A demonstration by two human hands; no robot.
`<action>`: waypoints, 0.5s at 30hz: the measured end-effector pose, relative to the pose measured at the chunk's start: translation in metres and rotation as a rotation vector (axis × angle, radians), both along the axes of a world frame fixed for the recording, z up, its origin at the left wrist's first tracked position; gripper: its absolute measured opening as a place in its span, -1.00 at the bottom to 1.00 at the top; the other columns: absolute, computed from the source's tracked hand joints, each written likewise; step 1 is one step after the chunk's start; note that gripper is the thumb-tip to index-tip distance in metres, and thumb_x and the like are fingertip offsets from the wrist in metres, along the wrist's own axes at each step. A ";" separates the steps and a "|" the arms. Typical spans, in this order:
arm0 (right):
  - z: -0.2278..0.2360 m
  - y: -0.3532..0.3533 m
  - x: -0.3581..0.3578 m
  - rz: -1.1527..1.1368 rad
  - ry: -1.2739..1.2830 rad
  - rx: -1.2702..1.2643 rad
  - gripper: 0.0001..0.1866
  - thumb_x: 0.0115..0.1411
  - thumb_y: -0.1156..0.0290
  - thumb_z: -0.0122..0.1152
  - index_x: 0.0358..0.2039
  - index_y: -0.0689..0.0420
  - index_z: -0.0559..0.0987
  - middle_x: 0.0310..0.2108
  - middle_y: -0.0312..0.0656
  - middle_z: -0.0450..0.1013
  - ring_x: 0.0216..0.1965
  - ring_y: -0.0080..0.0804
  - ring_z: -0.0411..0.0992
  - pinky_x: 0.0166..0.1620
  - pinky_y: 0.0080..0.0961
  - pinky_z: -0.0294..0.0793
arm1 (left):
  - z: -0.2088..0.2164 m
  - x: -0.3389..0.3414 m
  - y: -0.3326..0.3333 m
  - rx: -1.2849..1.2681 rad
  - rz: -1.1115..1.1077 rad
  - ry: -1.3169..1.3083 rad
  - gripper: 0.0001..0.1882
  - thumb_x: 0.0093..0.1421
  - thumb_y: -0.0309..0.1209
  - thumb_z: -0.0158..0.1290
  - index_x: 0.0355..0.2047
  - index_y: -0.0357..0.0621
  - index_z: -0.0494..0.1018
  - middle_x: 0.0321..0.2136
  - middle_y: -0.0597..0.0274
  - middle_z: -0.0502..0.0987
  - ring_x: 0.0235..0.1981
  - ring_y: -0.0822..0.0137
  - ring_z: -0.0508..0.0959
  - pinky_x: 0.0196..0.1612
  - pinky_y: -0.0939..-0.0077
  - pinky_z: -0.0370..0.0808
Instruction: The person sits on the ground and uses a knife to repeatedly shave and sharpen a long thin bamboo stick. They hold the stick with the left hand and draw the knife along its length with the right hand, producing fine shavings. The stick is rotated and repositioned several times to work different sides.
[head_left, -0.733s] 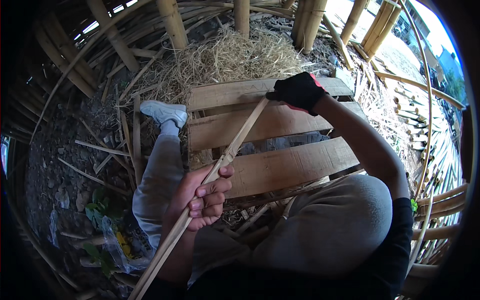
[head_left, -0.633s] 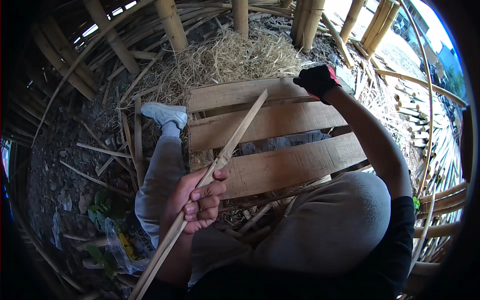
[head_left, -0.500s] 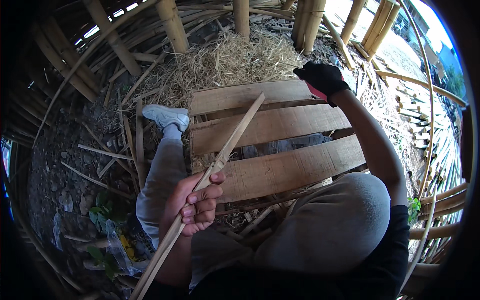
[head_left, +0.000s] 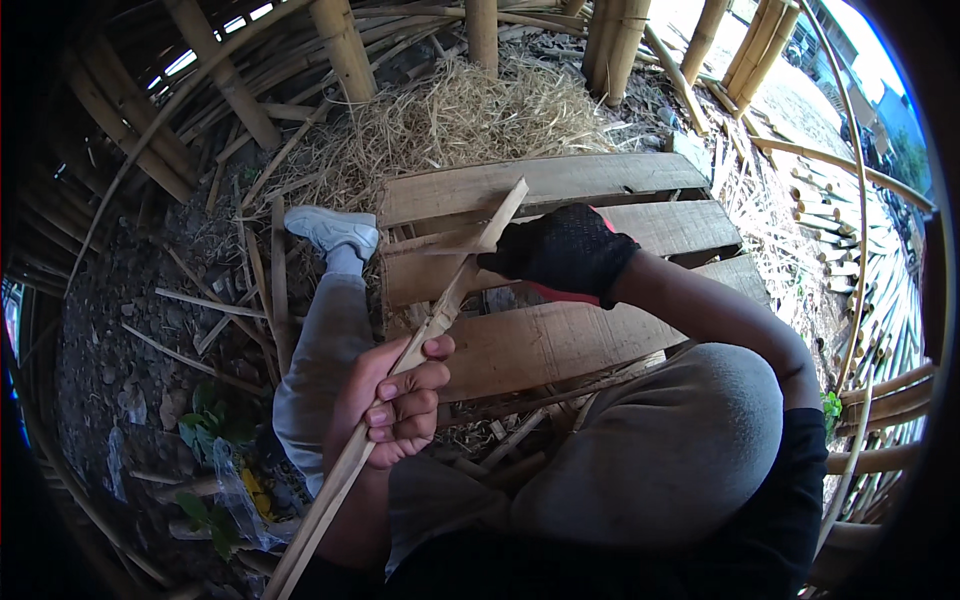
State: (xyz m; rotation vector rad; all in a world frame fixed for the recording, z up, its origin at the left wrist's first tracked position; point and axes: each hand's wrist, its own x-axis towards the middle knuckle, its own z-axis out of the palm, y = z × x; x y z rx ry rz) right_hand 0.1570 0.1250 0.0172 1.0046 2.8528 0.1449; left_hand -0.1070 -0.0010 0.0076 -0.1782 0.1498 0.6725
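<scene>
My bare left hand (head_left: 395,400) is wrapped around a long split bamboo strip (head_left: 335,485). The strip slants from the lower edge up over the wooden slats, its pale end pointing away from me. In a black glove with red on its palm side, my right hand (head_left: 565,250) is closed at the strip's upper part. A thin knife blade (head_left: 445,250) sticks out leftward from it and crosses the strip; the handle is hidden in the glove. Beneath both lies a low platform of wide wooden planks (head_left: 540,345) with gaps between them.
Dry shavings (head_left: 470,115) are heaped behind the planks. Bamboo posts (head_left: 345,50) stand along the back, and cut bamboo poles (head_left: 840,240) lie stacked at the right. My shoe (head_left: 335,232) rests at the planks' left edge. Loose strips (head_left: 215,305) and plastic litter the ground.
My right hand has come from the far right of the planks down and left, bringing the knife onto the bamboo strip. The left hand and strip have barely moved.
</scene>
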 end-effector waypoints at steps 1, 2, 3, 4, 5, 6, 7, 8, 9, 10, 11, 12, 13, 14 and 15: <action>0.002 -0.008 -0.004 0.022 -0.019 -0.046 -0.64 0.29 0.27 0.13 0.10 -0.20 0.57 -0.26 -0.18 0.55 -0.24 -0.22 0.60 -0.26 -0.25 0.59 | -0.001 0.001 0.000 0.006 -0.002 -0.003 -0.78 0.52 -0.27 -0.40 -0.13 -0.16 0.14 -0.71 0.39 0.30 -0.87 0.60 0.28 -0.89 0.75 0.18; 0.004 -0.001 0.002 0.060 0.049 -0.013 -0.64 0.35 0.26 0.00 0.13 -0.21 0.56 -0.26 -0.10 0.61 -0.25 -0.16 0.63 -0.23 -0.25 0.63 | -0.002 0.002 0.000 0.012 -0.003 -0.006 -0.77 0.52 -0.27 -0.40 -0.13 -0.16 0.14 -0.72 0.39 0.30 -0.87 0.60 0.28 -0.89 0.75 0.19; -0.010 0.014 0.015 0.164 0.147 0.152 -0.67 0.39 0.23 -0.03 0.08 -0.18 0.58 -0.23 -0.13 0.61 -0.22 -0.19 0.63 -0.23 -0.26 0.63 | 0.001 0.003 -0.001 -0.011 -0.008 0.009 -0.78 0.52 -0.28 -0.40 -0.14 -0.14 0.14 -0.72 0.41 0.27 -0.88 0.62 0.25 -0.89 0.76 0.15; -0.004 0.031 0.025 -0.040 0.085 0.050 -0.66 0.39 0.23 -0.05 0.11 -0.19 0.57 -0.19 -0.16 0.61 -0.21 -0.21 0.63 -0.22 -0.26 0.63 | 0.004 0.004 0.000 -0.026 -0.003 0.013 -0.79 0.52 -0.29 -0.41 -0.16 -0.13 0.14 -0.72 0.44 0.25 -0.89 0.64 0.22 -0.90 0.77 0.12; 0.000 0.042 0.029 -0.238 0.021 -0.050 -0.64 0.40 0.24 -0.07 0.14 -0.21 0.55 -0.16 -0.20 0.60 -0.19 -0.22 0.62 -0.21 -0.25 0.64 | 0.006 0.004 0.000 -0.039 0.008 0.017 -0.80 0.52 -0.30 -0.42 -0.18 -0.11 0.15 -0.73 0.46 0.22 -0.89 0.65 0.19 -0.90 0.79 0.09; 0.003 0.035 0.027 -0.131 -0.048 0.114 -0.63 0.42 0.23 -0.12 0.15 -0.22 0.54 -0.12 -0.23 0.60 -0.20 -0.21 0.62 -0.20 -0.27 0.64 | 0.006 0.004 -0.001 -0.031 0.007 0.014 -0.79 0.52 -0.28 -0.42 -0.16 -0.12 0.15 -0.73 0.44 0.25 -0.89 0.64 0.22 -0.90 0.77 0.11; 0.000 0.019 0.020 -0.038 -0.031 0.095 -0.65 0.43 0.18 -0.14 0.08 -0.17 0.58 -0.11 -0.20 0.62 -0.19 -0.16 0.62 -0.17 -0.24 0.63 | 0.004 0.003 -0.004 -0.027 0.008 0.016 -0.78 0.53 -0.27 -0.41 -0.15 -0.13 0.15 -0.73 0.42 0.27 -0.89 0.62 0.24 -0.89 0.76 0.13; 0.000 0.014 0.011 -0.035 -0.040 0.025 -0.64 0.43 0.14 -0.14 0.07 -0.15 0.58 -0.10 -0.19 0.62 -0.18 -0.15 0.62 -0.16 -0.22 0.62 | 0.004 0.002 -0.005 -0.023 0.009 0.019 -0.76 0.53 -0.25 -0.40 -0.13 -0.14 0.15 -0.72 0.40 0.29 -0.89 0.60 0.27 -0.89 0.75 0.16; -0.001 0.010 0.006 -0.047 -0.048 -0.051 -0.62 0.44 0.11 -0.15 0.06 -0.14 0.59 -0.08 -0.19 0.61 -0.18 -0.13 0.62 -0.14 -0.19 0.62 | 0.002 0.002 -0.004 -0.024 0.002 0.007 -0.77 0.53 -0.26 -0.41 -0.15 -0.14 0.15 -0.73 0.42 0.27 -0.89 0.62 0.25 -0.89 0.77 0.14; -0.002 0.017 0.010 -0.156 -0.010 -0.097 -0.61 0.44 0.09 -0.16 0.07 -0.14 0.59 -0.09 -0.19 0.62 -0.19 -0.11 0.62 -0.13 -0.17 0.61 | 0.001 0.001 -0.003 -0.026 -0.004 -0.004 -0.78 0.53 -0.27 -0.42 -0.16 -0.13 0.15 -0.73 0.45 0.25 -0.89 0.63 0.23 -0.89 0.78 0.12; -0.002 0.033 0.017 -0.264 0.028 -0.144 -0.60 0.45 0.07 -0.16 0.07 -0.14 0.59 -0.09 -0.19 0.62 -0.19 -0.10 0.62 -0.12 -0.14 0.61 | 0.001 0.001 -0.003 -0.028 -0.011 -0.016 -0.78 0.53 -0.28 -0.42 -0.17 -0.12 0.15 -0.73 0.47 0.23 -0.89 0.65 0.21 -0.89 0.79 0.11; 0.007 0.046 0.023 -0.282 0.066 -0.021 -0.59 0.46 0.05 -0.19 0.04 -0.15 0.61 -0.19 -0.18 0.63 -0.25 -0.09 0.62 -0.15 -0.18 0.61 | 0.001 0.001 -0.003 -0.017 -0.016 -0.005 -0.78 0.53 -0.28 -0.42 -0.17 -0.12 0.15 -0.73 0.47 0.23 -0.89 0.65 0.21 -0.89 0.79 0.11; 0.010 0.046 0.028 -0.278 0.010 0.026 -0.59 0.47 0.04 -0.19 0.01 -0.16 0.63 -0.25 -0.16 0.63 -0.25 -0.10 0.62 -0.18 -0.22 0.62 | 0.001 0.001 -0.004 -0.005 -0.021 0.006 -0.78 0.53 -0.28 -0.42 -0.17 -0.12 0.15 -0.73 0.46 0.23 -0.89 0.65 0.21 -0.89 0.79 0.11; 0.007 0.039 0.029 -0.230 -0.045 0.001 -0.60 0.47 0.05 -0.19 0.02 -0.18 0.62 -0.25 -0.16 0.63 -0.23 -0.12 0.62 -0.20 -0.24 0.62 | 0.002 0.001 -0.004 0.006 -0.026 0.017 -0.78 0.53 -0.28 -0.42 -0.17 -0.12 0.15 -0.73 0.46 0.24 -0.89 0.64 0.21 -0.89 0.79 0.11; 0.014 0.024 0.022 -0.186 -0.098 -0.021 -0.61 0.47 0.05 -0.19 0.03 -0.20 0.62 -0.25 -0.16 0.62 -0.22 -0.14 0.62 -0.22 -0.26 0.62 | 0.001 0.001 -0.005 -0.005 -0.016 0.004 -0.78 0.53 -0.28 -0.42 -0.17 -0.12 0.15 -0.73 0.45 0.24 -0.89 0.64 0.21 -0.89 0.78 0.11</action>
